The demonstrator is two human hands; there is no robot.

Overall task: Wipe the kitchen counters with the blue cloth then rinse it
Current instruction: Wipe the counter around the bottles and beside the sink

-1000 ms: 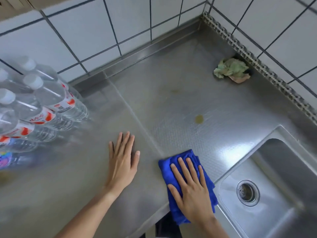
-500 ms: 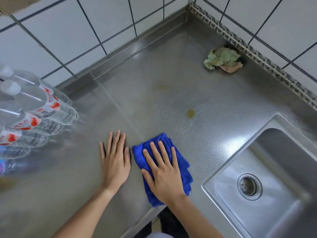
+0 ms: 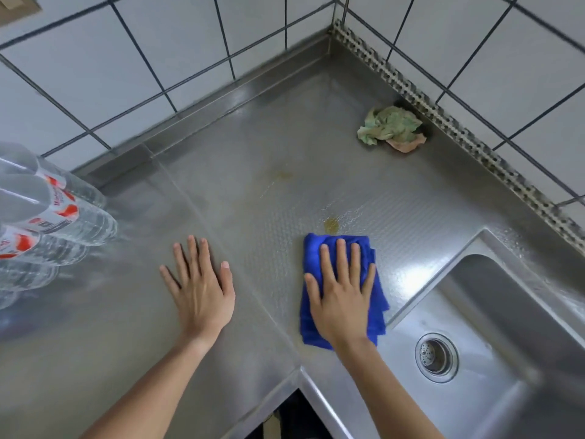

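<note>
The blue cloth (image 3: 311,248) lies folded flat on the stainless steel counter (image 3: 285,137), close to the sink's left rim. My right hand (image 3: 343,296) presses flat on top of it with fingers spread. Just beyond the cloth's far edge is a small yellowish stain (image 3: 331,224); a fainter one (image 3: 283,175) lies further back. My left hand (image 3: 201,286) rests flat and empty on the bare counter to the left of the cloth.
A steel sink (image 3: 506,312) with a drain strainer (image 3: 435,356) is at the right. A crumpled green and pink rag (image 3: 391,128) sits in the back corner. Several plastic water bottles (image 3: 47,217) stand at the left edge. Tiled walls enclose the corner.
My right hand slid the blue cloth left toward my left hand, then back right and forward, up to the yellowish stain. My left hand stayed planted.
</note>
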